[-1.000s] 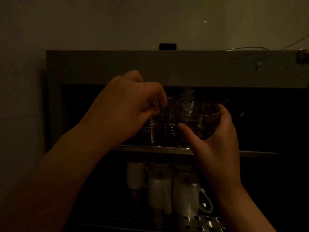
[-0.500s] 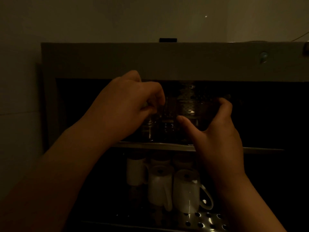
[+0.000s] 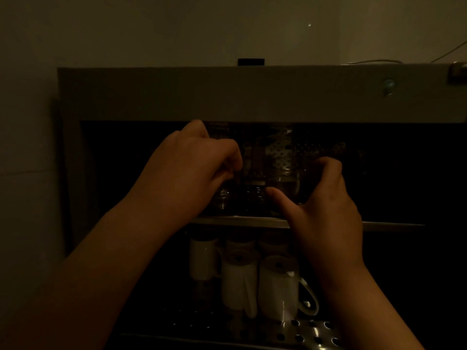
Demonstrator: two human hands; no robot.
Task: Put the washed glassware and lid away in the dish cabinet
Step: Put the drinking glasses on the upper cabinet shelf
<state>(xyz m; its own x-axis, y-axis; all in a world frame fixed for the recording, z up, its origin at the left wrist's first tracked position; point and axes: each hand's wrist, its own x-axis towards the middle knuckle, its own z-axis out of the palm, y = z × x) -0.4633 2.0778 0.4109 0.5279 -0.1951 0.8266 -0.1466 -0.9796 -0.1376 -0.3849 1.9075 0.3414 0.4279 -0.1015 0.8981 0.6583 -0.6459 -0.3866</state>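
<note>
In very dim light a clear glass is held by the right hand at the front of the upper shelf of the dish cabinet, with the thumb on its near left side and the fingers curled round its right, so the hand is clamped on it. Whether its base already rests on the shelf cannot be told. The left hand is curled over another glass just to the left, its fingertips apparently pinching near the rim, though the exact hold is lost in the dark. A small dark jar stands between the two glasses, close to both. The chief risk is judged to be a knock: the three pieces are crowded together, and glass could be chipped if either hand is shifted sideways. A slip is also possible, since washed glass may be wet and the shelf edge is close. If a piece is released before it is seated, it could drop onto the white mugs stored below. Poor lighting makes such misjudgement more likely.
</note>
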